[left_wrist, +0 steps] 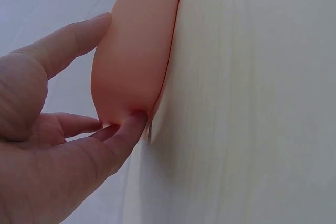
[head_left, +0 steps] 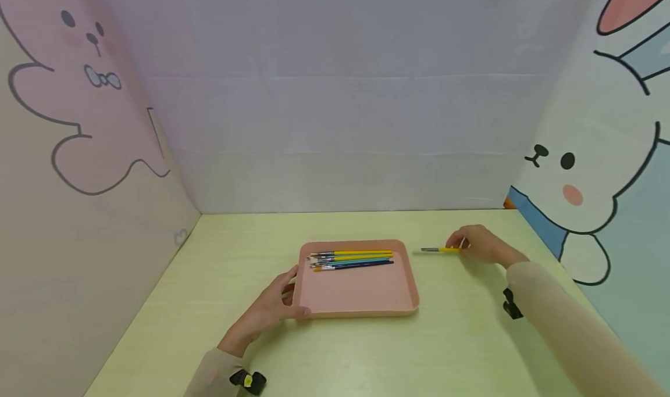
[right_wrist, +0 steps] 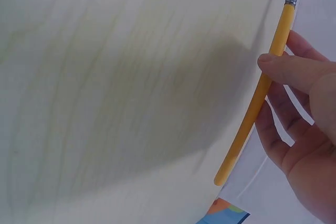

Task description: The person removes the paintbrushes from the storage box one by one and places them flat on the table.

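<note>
On the desk (head_left: 398, 356) rests the pink tray (head_left: 361, 292), probably light, stiff and smooth enough to slide; my left hand (head_left: 271, 304) grips it by its left side and near corner, a sound place to steady it. Inside, towards the far side, lie several paintbrushes (head_left: 361, 252), slim and likely to roll, best taken mid-handle. Right of the tray, my right hand (head_left: 480, 243) pinches one yellow brush (right_wrist: 247, 127) by its handle, nearer ferrule than butt; it should feel light and rigid, only the bristles delicate

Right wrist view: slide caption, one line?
Right grip pinches a yellow-handled paintbrush over a pale wood-grain tabletop.
</note>
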`<state>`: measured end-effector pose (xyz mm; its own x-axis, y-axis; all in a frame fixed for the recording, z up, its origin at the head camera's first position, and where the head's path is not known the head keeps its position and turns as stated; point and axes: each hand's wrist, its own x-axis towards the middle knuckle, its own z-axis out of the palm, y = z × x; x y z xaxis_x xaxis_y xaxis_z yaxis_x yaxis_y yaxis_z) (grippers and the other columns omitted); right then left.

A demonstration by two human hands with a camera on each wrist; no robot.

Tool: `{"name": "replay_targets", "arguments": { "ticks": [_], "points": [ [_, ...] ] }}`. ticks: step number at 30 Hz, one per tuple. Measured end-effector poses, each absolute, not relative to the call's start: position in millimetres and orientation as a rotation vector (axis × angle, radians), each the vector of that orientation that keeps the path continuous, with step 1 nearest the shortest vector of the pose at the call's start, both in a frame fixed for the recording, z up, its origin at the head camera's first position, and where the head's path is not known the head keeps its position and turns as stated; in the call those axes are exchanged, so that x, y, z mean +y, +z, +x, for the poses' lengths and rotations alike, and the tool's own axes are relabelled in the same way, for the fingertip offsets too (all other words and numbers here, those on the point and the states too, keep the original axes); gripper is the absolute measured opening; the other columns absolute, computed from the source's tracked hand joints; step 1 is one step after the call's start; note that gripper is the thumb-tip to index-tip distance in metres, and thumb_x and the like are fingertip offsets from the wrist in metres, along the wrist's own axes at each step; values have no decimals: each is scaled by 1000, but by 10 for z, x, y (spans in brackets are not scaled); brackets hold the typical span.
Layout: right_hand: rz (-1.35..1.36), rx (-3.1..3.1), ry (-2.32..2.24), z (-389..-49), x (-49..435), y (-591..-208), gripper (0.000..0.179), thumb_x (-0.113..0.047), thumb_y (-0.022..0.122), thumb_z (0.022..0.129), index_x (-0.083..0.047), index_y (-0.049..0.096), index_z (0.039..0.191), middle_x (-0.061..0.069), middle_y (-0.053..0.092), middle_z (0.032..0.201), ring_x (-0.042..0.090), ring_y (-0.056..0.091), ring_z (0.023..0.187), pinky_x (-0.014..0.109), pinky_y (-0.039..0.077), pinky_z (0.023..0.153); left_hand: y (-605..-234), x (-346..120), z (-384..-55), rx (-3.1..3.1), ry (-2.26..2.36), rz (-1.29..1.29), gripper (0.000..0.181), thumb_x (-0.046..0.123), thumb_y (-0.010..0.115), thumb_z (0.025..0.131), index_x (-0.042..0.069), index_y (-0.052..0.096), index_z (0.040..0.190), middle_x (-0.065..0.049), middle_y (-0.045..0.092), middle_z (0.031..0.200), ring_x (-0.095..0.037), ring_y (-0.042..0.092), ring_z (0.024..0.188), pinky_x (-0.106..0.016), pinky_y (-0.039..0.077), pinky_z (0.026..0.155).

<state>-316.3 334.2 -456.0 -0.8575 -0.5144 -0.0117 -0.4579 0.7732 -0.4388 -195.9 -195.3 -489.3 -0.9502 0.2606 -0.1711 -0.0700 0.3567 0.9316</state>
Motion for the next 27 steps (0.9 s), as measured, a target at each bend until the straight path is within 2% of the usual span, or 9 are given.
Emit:
{"name": "replay_targets", "arguments": {
  "ticks": [14,27],
  "points": [
    [-811,2833,-661,-3182,3328,-4688,27,14,73,89,-6,80,106,8,75,100,23,70,88,42,62,81,-4895,-1942,-1943,2343,1633,149,111,11,94,82,18,27,170,-17,35,169,-42,49,146,-53,48,115],
    [-783,2828,-647,-3179,3288,-4675,30,16,70,87,-5,79,106,8,74,98,25,68,87,45,60,81,-4880,-1936,-1940,2353,1624,136,110,11,94,81,19,29,170,-17,35,169,-41,48,145,-54,47,116]
  ]
}}
